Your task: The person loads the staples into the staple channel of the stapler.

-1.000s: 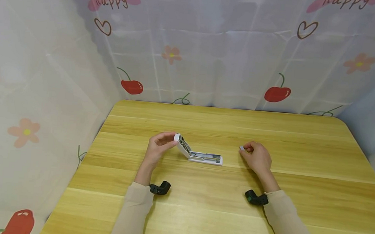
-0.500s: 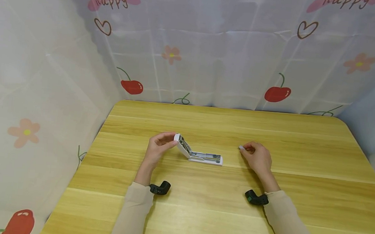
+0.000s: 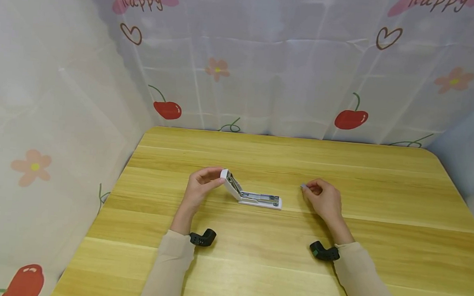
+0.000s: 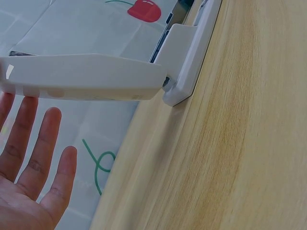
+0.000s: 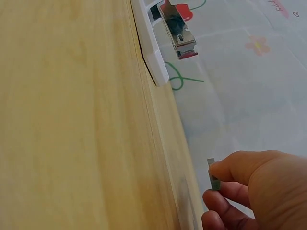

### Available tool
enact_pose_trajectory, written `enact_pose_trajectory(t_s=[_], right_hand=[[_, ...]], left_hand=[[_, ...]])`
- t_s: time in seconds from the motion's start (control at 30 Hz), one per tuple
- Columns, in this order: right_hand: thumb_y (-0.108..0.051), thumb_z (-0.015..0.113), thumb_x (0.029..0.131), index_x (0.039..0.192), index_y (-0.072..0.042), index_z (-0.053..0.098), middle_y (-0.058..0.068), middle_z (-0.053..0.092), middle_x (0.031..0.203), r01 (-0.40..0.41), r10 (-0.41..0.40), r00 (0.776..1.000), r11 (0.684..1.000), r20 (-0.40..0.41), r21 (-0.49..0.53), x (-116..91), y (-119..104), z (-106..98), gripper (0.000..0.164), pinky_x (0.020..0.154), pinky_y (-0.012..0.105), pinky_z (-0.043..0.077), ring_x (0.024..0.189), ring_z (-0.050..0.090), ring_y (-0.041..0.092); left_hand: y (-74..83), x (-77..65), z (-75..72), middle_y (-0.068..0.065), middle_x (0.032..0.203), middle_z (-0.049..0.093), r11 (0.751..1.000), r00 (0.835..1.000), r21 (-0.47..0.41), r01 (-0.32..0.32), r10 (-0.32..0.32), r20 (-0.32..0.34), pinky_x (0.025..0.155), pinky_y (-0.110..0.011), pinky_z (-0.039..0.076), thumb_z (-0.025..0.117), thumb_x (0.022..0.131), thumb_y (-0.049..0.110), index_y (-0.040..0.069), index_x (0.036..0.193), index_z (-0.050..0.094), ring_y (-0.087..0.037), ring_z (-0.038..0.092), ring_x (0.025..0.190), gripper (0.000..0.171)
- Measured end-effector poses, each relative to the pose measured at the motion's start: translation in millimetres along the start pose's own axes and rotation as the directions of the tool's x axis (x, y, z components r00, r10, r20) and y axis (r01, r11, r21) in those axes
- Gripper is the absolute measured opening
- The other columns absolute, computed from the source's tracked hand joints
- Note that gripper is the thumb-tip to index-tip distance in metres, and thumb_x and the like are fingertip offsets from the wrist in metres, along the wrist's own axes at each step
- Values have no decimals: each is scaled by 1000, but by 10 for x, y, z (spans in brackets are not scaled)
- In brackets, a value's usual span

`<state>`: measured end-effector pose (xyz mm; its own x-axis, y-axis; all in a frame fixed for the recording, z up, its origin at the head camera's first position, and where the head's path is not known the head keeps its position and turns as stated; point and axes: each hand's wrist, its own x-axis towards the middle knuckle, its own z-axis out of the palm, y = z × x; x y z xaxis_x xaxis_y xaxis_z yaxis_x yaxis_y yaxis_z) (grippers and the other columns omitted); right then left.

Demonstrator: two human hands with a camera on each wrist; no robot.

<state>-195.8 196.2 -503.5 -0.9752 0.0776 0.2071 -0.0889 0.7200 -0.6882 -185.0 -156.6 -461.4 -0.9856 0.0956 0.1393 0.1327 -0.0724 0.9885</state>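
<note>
A white stapler (image 3: pixel 261 205) lies on the table with its top cover swung up and back to the left, baring the metal magazine. Thumb and fingertips of my left hand (image 3: pixel 201 186) pinch the raised end of that cover (image 4: pixel 91 79); in the left wrist view the outer fingers of the hand (image 4: pixel 36 165) extend below it. To the right of the stapler, my right hand (image 3: pixel 325 200) pinches a short grey strip of staples (image 5: pixel 211 165) between thumb and fingers. The strip points toward the stapler's front end (image 5: pixel 160 76), a short gap away.
The wooden table (image 3: pixel 253 261) runs back to a curtain (image 3: pixel 266 90) printed with cherries, hearts and flowers. Black wrist cameras sit on both wrists, the left camera (image 3: pixel 203 237) and the right camera (image 3: pixel 324 251) close above the tabletop.
The staple strip in my right hand has shifted slightly left, with a small movement of the fingers. My left hand and the stapler have stayed in place.
</note>
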Motion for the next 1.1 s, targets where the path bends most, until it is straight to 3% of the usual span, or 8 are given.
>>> enact_pose_trajectory(t_s=[0.43, 0.63, 0.83, 1.1], right_hand=[[-20, 74, 87, 93, -3, 72, 11, 70, 84, 46, -44, 999, 993, -15, 106, 5, -73, -10, 18, 63, 16, 44, 70, 55, 14], [-15, 76, 85, 92, -4, 73, 10, 70, 83, 119, -120, 993, 976, -8, 181, -18, -161, -2, 13, 63, 12, 45, 71, 55, 6], [-9, 75, 85, 92, -5, 74, 8, 68, 82, 155, -172, 984, 955, 43, 252, -58, -260, 37, 9, 62, 15, 46, 70, 54, 5], [-11, 77, 84, 92, -8, 75, 4, 66, 82, 167, -198, 975, 952, 101, 256, -113, -370, 93, 9, 64, 20, 47, 72, 54, 8]], left_hand=[[-4, 1, -6, 13, 100, 69, 1000, 1000, -2, -15, 15, 10, 80, -20, 52, 67, 86, -4, -15, 118, 60, -7, 63, 93, 35], [-12, 3, -13, 11, 100, 69, 1000, 1000, 0, -12, 12, 10, 80, -20, 52, 67, 86, -3, -14, 118, 61, -7, 63, 93, 34], [-12, 5, -15, 11, 100, 68, 1000, 1000, 3, -14, 14, 11, 80, -20, 52, 68, 86, -3, -14, 118, 61, -8, 62, 94, 34], [-9, 5, -9, 12, 100, 68, 1000, 1000, 5, -16, 16, 8, 80, -20, 52, 68, 86, -4, -14, 117, 61, -7, 62, 94, 34]])
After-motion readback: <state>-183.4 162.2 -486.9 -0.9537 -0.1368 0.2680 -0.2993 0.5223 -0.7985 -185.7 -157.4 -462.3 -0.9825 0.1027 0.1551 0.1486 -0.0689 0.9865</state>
